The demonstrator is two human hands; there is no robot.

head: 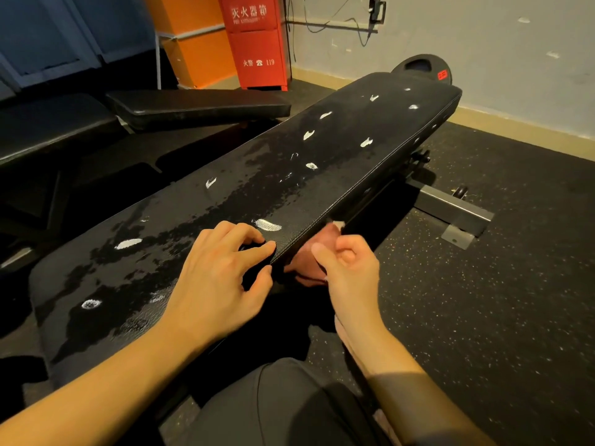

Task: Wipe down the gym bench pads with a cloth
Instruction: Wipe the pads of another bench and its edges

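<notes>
- At the side edge of the bench pad, the left hand is gripping the rim; the right hand is bunching the cloth just below.
- That loose bunch is likely risking a slip, leaving the wet top streaked.

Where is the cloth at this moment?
Head view, centre: the cloth is under the right edge of the pad, against the right hand, just right of the left hand.

Bench pad, centre, is showing black pebbled grain with scattered white patches. Cloth, lower centre, is showing reddish pink. Floor, right, is showing black with pale speckles.
</notes>
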